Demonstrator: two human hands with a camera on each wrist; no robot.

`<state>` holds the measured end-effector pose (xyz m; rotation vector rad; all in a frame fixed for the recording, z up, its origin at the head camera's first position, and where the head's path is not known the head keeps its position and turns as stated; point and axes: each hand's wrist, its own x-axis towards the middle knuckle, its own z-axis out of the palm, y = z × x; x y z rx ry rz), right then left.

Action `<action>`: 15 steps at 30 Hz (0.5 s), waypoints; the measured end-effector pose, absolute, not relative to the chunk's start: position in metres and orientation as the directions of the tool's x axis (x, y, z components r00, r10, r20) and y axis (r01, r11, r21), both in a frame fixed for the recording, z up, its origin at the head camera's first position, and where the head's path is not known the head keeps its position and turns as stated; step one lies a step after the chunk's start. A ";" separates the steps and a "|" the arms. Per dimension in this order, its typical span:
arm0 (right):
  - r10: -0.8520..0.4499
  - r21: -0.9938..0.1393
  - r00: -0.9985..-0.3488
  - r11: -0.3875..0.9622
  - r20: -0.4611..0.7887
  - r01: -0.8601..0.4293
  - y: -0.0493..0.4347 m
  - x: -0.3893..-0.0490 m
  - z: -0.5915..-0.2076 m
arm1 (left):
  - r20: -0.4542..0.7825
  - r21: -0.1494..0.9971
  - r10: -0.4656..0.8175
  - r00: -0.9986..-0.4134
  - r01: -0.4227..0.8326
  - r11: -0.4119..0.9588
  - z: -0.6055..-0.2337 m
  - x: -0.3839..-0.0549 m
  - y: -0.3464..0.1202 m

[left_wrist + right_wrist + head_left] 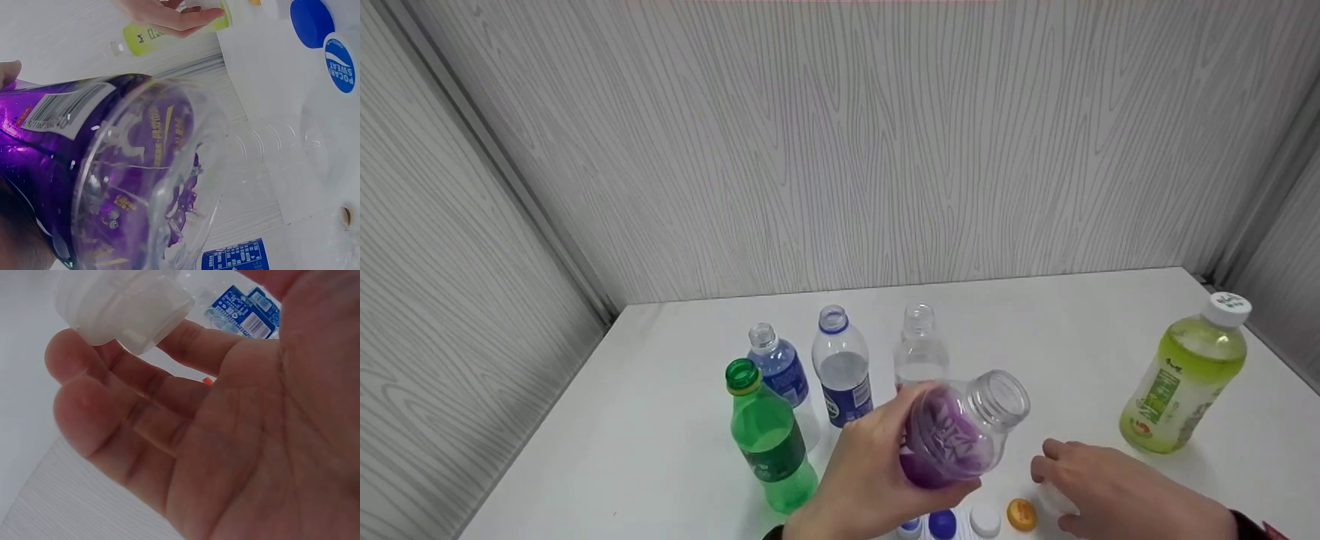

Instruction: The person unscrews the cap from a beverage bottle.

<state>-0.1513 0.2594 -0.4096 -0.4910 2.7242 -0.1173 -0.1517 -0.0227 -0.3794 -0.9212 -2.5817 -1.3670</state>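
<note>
My left hand [866, 469] grips a clear bottle with a purple label [941, 442]. The bottle is tilted, its uncapped mouth pointing up and to the right. Its clear base and barcode fill much of the left wrist view, where the purple label [50, 129] shows. Right of it, low over the table, my right hand [1117, 487] holds a translucent whitish cap [124, 306] between thumb and fingers. In the head view the hand partly hides this cap. Beside that hand lie an orange cap [1021, 514], a white cap [985, 519] and a blue cap [943, 523].
Uncapped bottles stand left of and behind my left hand: a green bottle [772, 442], a blue-labelled bottle [780, 367], another with a blue rim [842, 367] and a clear one [921, 352]. A capped yellow-green drink bottle [1185, 382] stands at the right. Wood-grain panels [885, 150] enclose the white table [645, 420].
</note>
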 end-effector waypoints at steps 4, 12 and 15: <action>-0.355 -0.135 -0.870 0.935 -0.341 -0.329 0.260 -0.154 -0.415 | 0.352 0.719 0.464 -0.813 0.552 0.422 -0.380 -0.152 -0.023; -0.384 -0.145 -0.860 0.923 -0.335 -0.356 0.263 -0.156 -0.424 | 0.384 0.710 0.466 -0.797 0.578 0.403 -0.382 -0.152 -0.025; -0.368 -0.143 -0.858 0.930 -0.358 -0.340 0.261 -0.156 -0.425 | 0.374 0.714 0.465 -0.802 0.569 0.408 -0.381 -0.152 -0.025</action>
